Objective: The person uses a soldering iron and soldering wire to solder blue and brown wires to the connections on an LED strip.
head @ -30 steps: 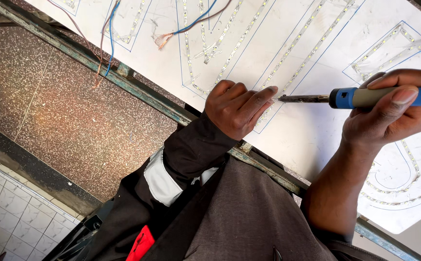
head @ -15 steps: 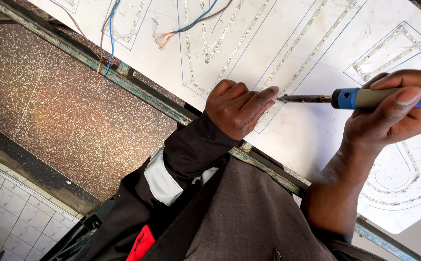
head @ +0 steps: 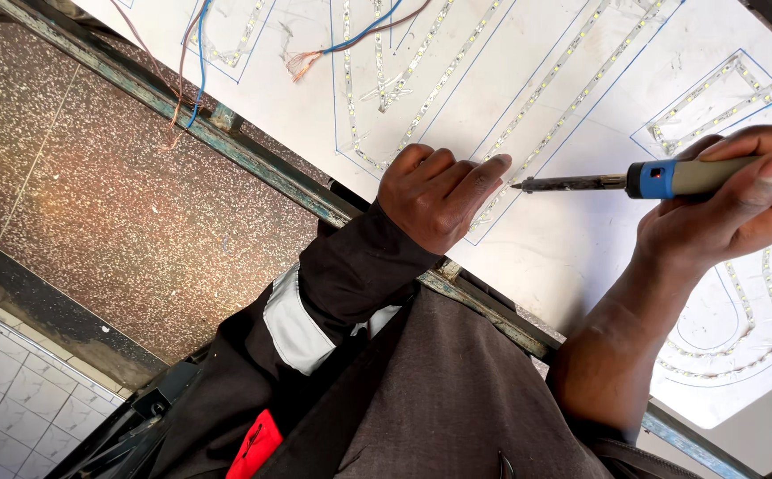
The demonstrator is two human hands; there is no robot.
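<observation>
Near the metal frame edge (head: 253,160), the left hand (head: 434,195) rests on the white board (head: 528,257), fingers curled together, seemingly pressing an LED strip (head: 528,124). The right hand (head: 732,213) has its fingers pinching a soldering iron (head: 661,179) that lies level, tip pointing left just beside the left fingertips. Bare board lies beneath; loose wires (head: 350,40) farther off.

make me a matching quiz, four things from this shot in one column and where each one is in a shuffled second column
Things:
1. soldering iron
2. left hand
3. loose wires
4. curved LED strip loop

Places:
A. top left of the white board, ends frayed
B. knuckles down on the board, fingers curled by a straight LED strip
C. lower right of the board, below the right hand
D. gripped in the right hand, tip pointing at the left fingers

Pairs: 1-D, 2-B, 3-A, 4-C
</observation>
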